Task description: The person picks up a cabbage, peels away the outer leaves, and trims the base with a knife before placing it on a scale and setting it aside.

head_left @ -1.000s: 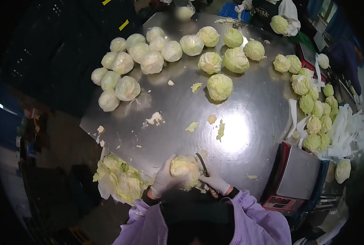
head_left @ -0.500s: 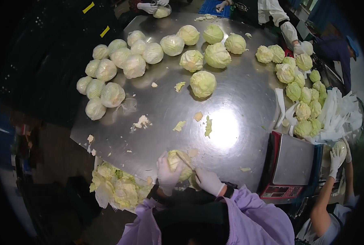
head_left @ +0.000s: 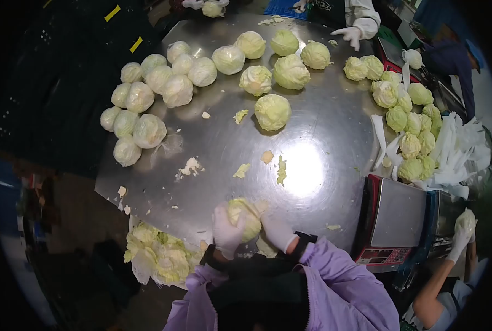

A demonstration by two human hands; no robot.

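Near the table's front edge, my gloved left hand [head_left: 226, 230] grips a pale green cabbage [head_left: 246, 223] from its left side. My gloved right hand [head_left: 279, 231] is at the cabbage's right side, its fingers closed round what looks like a small knife, mostly hidden now. Pale leaf scraps lie by the right hand, just beyond the cabbage. Below the left hand, at the table's corner, stands a container heaped with trimmed leaves [head_left: 155, 254].
Wrapped cabbages [head_left: 178, 91] cluster at the far left of the metal table [head_left: 213, 143]; unwrapped cabbages [head_left: 272, 112] sit mid-table. More cabbages [head_left: 396, 118] line the right edge, near white strips [head_left: 461, 149] and a scale [head_left: 397, 215]. Co-workers' gloved hands [head_left: 352, 36] are around the table.
My right hand has moved up and closer to the cabbage, and the blade shows less. At the far right, a co-worker's hand has left a cabbage and is spread over the table.
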